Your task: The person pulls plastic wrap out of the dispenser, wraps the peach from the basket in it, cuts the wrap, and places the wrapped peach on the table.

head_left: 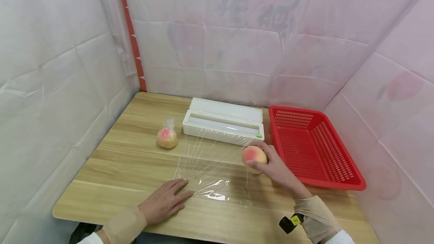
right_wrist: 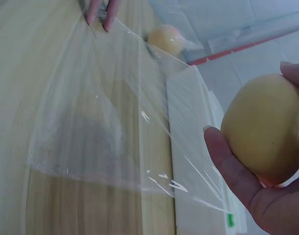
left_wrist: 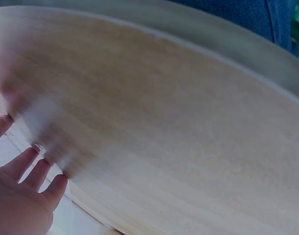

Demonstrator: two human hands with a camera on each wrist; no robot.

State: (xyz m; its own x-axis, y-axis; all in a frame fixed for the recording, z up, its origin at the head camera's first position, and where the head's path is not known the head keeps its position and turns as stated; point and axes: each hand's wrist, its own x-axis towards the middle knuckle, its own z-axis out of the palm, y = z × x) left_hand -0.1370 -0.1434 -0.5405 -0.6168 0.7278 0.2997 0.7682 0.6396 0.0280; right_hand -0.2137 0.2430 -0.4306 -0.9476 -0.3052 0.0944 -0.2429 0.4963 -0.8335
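Observation:
Between the thumb and fingers of my right hand [head_left: 276, 166] is a peach [head_left: 255, 156], held above the right part of a clear plastic wrap sheet [head_left: 217, 183]. The same peach [right_wrist: 264, 129] fills the right side of the right wrist view. My left hand [head_left: 164, 202] lies with its fingers spread, fingertips touching the left edge of the wrap. The sheet runs out from a white wrap dispenser box [head_left: 220, 134] with its lid raised. In the left wrist view the left hand [left_wrist: 29, 191] shows with its fingers extended.
A second peach [head_left: 167, 138], bundled in plastic with a twisted top, sits left of the box. A red plastic basket [head_left: 318, 183] stands at the right of the wooden table [head_left: 118, 168]. White curtain walls [head_left: 210, 48] enclose the back and sides.

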